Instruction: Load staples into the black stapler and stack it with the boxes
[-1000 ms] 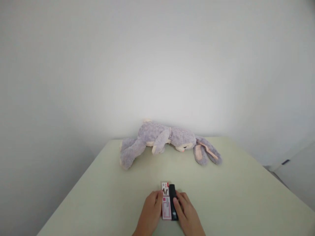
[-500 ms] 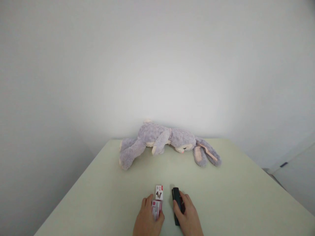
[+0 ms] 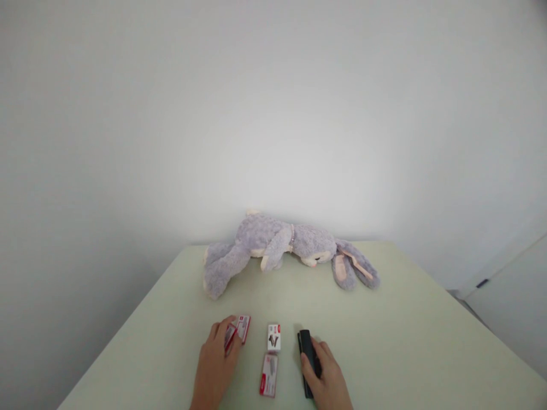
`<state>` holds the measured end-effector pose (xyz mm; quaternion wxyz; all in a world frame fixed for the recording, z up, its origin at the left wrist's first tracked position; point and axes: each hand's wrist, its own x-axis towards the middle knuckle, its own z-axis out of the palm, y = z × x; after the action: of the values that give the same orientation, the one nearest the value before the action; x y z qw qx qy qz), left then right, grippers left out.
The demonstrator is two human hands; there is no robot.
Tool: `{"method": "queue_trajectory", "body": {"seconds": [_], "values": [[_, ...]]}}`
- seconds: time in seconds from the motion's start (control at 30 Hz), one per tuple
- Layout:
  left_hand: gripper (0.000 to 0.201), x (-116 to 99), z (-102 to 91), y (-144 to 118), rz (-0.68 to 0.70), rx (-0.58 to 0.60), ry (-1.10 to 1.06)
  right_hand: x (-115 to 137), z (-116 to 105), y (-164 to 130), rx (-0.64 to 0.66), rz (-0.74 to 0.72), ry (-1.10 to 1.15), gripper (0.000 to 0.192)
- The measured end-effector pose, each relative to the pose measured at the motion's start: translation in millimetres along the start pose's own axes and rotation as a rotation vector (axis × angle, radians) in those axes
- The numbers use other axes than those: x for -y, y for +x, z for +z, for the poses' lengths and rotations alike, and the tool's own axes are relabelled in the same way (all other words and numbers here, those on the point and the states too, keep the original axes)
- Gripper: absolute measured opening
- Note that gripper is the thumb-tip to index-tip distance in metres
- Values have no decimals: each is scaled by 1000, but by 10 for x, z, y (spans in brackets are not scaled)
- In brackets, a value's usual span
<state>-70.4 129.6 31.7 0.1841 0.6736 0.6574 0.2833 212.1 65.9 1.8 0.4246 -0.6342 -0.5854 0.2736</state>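
Note:
My left hand (image 3: 215, 363) rests on the pale green table (image 3: 384, 341) and holds a small red-and-white box (image 3: 239, 330) at its fingertips, left of centre. Two more small boxes lie loose between my hands: a white one (image 3: 274, 337) and a red-edged one (image 3: 269, 382) nearer to me. My right hand (image 3: 325, 380) lies over a black stapler (image 3: 306, 356) that points away from me; its fingers curl on the stapler's right side.
A grey-purple plush rabbit (image 3: 282, 247) lies on its side along the table's far edge, ears to the right. White walls stand behind and to the left. A white cabinet (image 3: 513, 307) is at the right.
My left hand has moved left, carrying one small box away from the others. Two boxes now lie apart on the table. My right hand stays on the stapler.

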Motion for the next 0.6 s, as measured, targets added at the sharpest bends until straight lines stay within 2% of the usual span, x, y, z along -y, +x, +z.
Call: {"method": "queue_trajectory", "body": {"seconds": [0.1, 0.17, 0.33, 0.43, 0.53, 0.6], "values": [[34, 123, -22, -236, 89, 95, 80, 7, 8, 3, -12, -1, -9, 39], [39, 208, 2, -347, 127, 116, 150, 16, 18, 6, -22, -5, -25, 41], [49, 301, 86, -398, 173, -26, 289, 40, -28, 7, 19, -18, -48, 55], [44, 200, 162, -434, 224, -78, 299, 32, -109, -21, 55, -13, -75, 61], [39, 12, 334, -512, 358, 22, 252, 3, -161, -75, 48, 3, -52, 66], [41, -106, 483, -547, 411, 49, 231, -19, -167, -112, 42, 22, -19, 67]]}}
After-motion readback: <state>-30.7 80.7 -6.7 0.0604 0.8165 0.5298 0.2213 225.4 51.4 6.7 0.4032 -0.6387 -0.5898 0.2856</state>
